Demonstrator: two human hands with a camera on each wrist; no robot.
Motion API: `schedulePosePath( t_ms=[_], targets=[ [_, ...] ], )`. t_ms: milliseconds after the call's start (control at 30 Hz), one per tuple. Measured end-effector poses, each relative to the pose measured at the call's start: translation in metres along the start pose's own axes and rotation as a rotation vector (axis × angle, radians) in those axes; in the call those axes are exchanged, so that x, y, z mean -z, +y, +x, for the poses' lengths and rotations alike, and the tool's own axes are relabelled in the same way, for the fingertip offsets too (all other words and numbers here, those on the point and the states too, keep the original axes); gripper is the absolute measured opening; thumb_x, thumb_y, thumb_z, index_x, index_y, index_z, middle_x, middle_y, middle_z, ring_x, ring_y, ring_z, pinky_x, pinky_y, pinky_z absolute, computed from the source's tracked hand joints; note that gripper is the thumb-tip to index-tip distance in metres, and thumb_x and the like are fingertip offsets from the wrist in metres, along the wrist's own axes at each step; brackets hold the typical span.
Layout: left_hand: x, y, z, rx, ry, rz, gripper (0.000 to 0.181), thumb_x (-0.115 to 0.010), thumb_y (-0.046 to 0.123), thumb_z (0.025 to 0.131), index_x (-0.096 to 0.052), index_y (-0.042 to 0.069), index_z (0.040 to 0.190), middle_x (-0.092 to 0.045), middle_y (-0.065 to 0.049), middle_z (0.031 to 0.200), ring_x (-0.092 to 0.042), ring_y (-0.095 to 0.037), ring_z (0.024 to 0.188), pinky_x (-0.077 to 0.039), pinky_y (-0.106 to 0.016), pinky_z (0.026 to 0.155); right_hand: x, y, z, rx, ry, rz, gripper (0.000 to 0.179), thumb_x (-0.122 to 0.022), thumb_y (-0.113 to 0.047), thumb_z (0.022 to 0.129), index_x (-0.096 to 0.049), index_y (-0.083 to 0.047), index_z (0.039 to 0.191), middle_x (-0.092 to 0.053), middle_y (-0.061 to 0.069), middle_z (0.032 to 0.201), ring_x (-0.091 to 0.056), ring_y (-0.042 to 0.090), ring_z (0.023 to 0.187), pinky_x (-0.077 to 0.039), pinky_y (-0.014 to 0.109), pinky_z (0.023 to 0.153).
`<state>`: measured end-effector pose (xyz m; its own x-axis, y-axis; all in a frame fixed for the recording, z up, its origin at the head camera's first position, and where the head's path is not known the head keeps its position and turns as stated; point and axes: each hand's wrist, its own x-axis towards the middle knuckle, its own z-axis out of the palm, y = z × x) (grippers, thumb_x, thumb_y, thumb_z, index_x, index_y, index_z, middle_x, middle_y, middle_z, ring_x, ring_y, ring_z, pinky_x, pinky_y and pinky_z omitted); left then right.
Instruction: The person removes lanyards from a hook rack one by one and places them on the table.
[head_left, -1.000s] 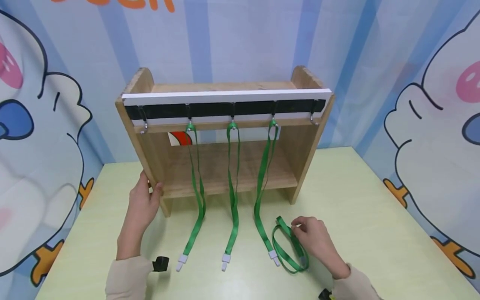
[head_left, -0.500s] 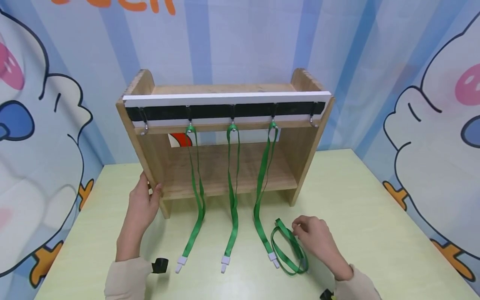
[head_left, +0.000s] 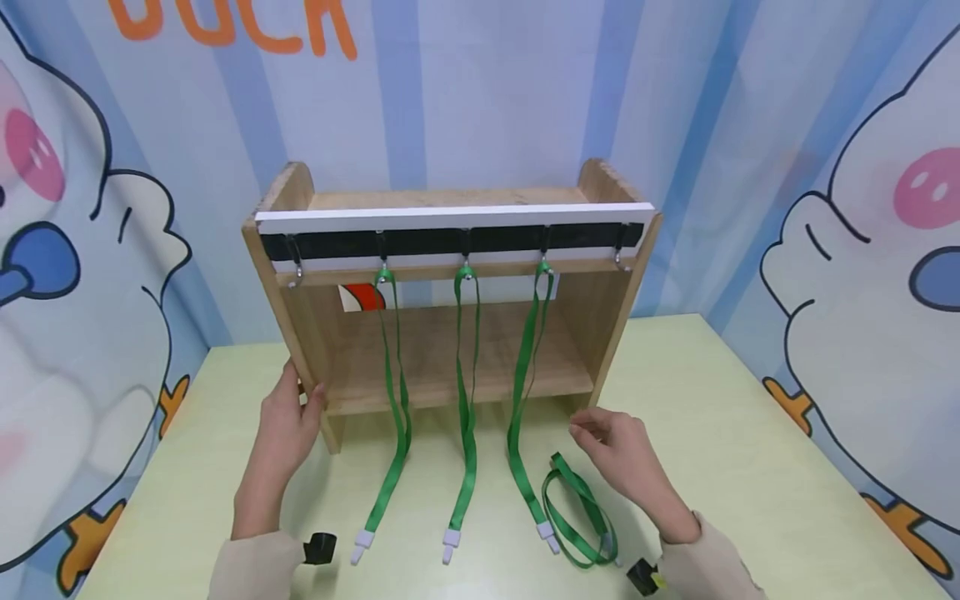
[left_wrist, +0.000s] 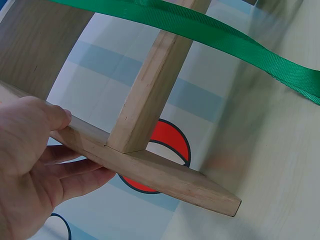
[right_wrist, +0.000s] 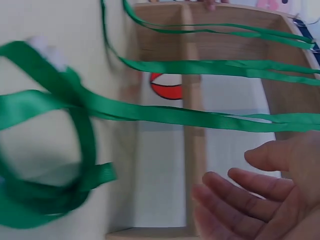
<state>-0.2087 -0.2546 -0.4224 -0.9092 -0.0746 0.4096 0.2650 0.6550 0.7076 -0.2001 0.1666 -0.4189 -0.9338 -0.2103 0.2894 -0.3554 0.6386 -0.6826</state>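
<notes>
In the head view my left hand [head_left: 285,429] grips the left side panel of a wooden shelf [head_left: 431,402]; the left wrist view has the thumb on one face and fingers on the other. Three green lanyards with white clips hang from hooks along its front: left lanyard [head_left: 387,483], middle lanyard [head_left: 468,454], right lanyard [head_left: 515,425]. On the table lies a coiled green lanyard [head_left: 579,487]. My right hand [head_left: 626,458] is up and right of this coil, by the shelf's right leg. In the right wrist view its fingers [right_wrist: 240,202] are relaxed, holding nothing.
A black strip [head_left: 423,241] on a white board carries the hooks. The outer left hook [head_left: 297,272] and outer right hook [head_left: 619,257] bear nothing. Beneath lies a pale table [head_left: 712,433]; a printed curtain [head_left: 510,100] stands behind and at both sides.
My right hand has moved away from the coiled lanyard, up and slightly left toward the shelf leg. The left hand keeps its grip. The head view has tilted up a little.
</notes>
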Motion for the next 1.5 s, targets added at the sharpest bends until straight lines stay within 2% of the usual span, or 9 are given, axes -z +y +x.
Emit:
schedulePosePath(
  t_ms=[300, 567, 733, 967, 1067, 1167, 1300, 1367, 1500],
  targets=[
    [0.001, -0.001, -0.001, 0.014, -0.007, 0.001, 0.057, -0.046, 0.003, 0.106, -0.019, -0.007, 0.155, -0.038, -0.037, 0.147, -0.048, -0.056, 0.127, -0.055, -0.058, 0.090, 0.012, -0.028, 0.027, 0.132, 0.110, 0.108, 0.022, -0.063, -0.007, 0.100, -0.069, 0.005, 0.119, -0.073, 0.015, 0.107, -0.071, 0.028, 0.096, -0.061, 0.045, 0.085],
    [0.001, 0.000, 0.002, 0.004, -0.006, 0.000, 0.059, -0.047, 0.001, 0.105, -0.019, -0.008, 0.155, -0.039, -0.037, 0.147, -0.048, -0.055, 0.127, -0.055, -0.058, 0.090, 0.013, -0.055, 0.045, 0.149, 0.160, 0.208, 0.035, -0.068, -0.010, 0.098, -0.063, 0.005, 0.130, -0.070, 0.018, 0.120, -0.069, 0.030, 0.108, -0.059, 0.045, 0.091],
    [0.000, -0.001, 0.001, 0.010, -0.012, 0.000, 0.058, -0.048, 0.002, 0.105, -0.019, -0.007, 0.155, -0.039, -0.036, 0.147, -0.048, -0.055, 0.127, -0.056, -0.058, 0.090, 0.011, -0.067, 0.054, 0.142, 0.160, 0.285, 0.043, -0.069, -0.011, 0.098, -0.059, 0.006, 0.135, -0.067, 0.021, 0.125, -0.066, 0.032, 0.113, -0.058, 0.045, 0.095],
    [0.001, 0.000, 0.000, 0.015, -0.015, -0.006, 0.059, -0.048, 0.002, 0.105, -0.018, -0.007, 0.156, -0.038, -0.036, 0.148, -0.047, -0.056, 0.128, -0.055, -0.058, 0.091, 0.007, -0.076, 0.065, 0.170, 0.148, 0.299, 0.043, -0.068, -0.012, 0.099, -0.058, 0.006, 0.137, -0.068, 0.022, 0.124, -0.066, 0.034, 0.113, -0.057, 0.045, 0.097],
    [0.002, 0.001, 0.000, 0.012, -0.013, -0.008, 0.059, -0.048, 0.001, 0.105, -0.019, -0.007, 0.156, -0.038, -0.037, 0.147, -0.048, -0.056, 0.127, -0.055, -0.058, 0.091, 0.006, -0.078, 0.068, 0.173, 0.139, 0.322, 0.037, -0.063, -0.012, 0.102, -0.060, 0.006, 0.133, -0.069, 0.022, 0.121, -0.067, 0.033, 0.113, -0.056, 0.046, 0.097],
    [0.002, 0.001, -0.001, 0.009, -0.013, -0.010, 0.058, -0.048, 0.001, 0.105, -0.019, -0.008, 0.155, -0.038, -0.037, 0.147, -0.048, -0.057, 0.126, -0.056, -0.057, 0.090, 0.006, -0.079, 0.069, 0.164, 0.117, 0.392, 0.031, -0.053, -0.011, 0.106, -0.064, 0.006, 0.129, -0.069, 0.021, 0.121, -0.066, 0.031, 0.115, -0.054, 0.051, 0.101],
    [0.003, 0.002, -0.001, 0.008, -0.012, -0.007, 0.058, -0.048, 0.001, 0.105, -0.020, -0.008, 0.154, -0.040, -0.037, 0.145, -0.049, -0.056, 0.125, -0.056, -0.057, 0.089, 0.007, -0.080, 0.070, 0.166, 0.089, 0.471, 0.031, -0.043, -0.008, 0.109, -0.066, 0.006, 0.124, -0.070, 0.020, 0.120, -0.064, 0.032, 0.117, -0.049, 0.058, 0.104],
    [0.003, 0.002, 0.000, 0.007, -0.011, -0.006, 0.057, -0.048, 0.001, 0.105, -0.020, -0.008, 0.154, -0.040, -0.037, 0.146, -0.049, -0.056, 0.126, -0.056, -0.057, 0.089, 0.007, -0.081, 0.071, 0.168, 0.083, 0.475, 0.029, -0.045, -0.007, 0.108, -0.066, 0.006, 0.123, -0.070, 0.020, 0.118, -0.064, 0.032, 0.116, -0.049, 0.058, 0.103],
    [0.003, 0.002, 0.000, -0.003, -0.011, -0.021, 0.057, -0.048, 0.000, 0.105, -0.021, -0.009, 0.154, -0.039, -0.038, 0.146, -0.049, -0.057, 0.125, -0.056, -0.058, 0.089, 0.007, -0.082, 0.073, 0.169, 0.082, 0.440, 0.024, -0.058, -0.008, 0.103, -0.065, 0.004, 0.123, -0.071, 0.019, 0.117, -0.068, 0.030, 0.111, -0.054, 0.051, 0.099]
  ],
)
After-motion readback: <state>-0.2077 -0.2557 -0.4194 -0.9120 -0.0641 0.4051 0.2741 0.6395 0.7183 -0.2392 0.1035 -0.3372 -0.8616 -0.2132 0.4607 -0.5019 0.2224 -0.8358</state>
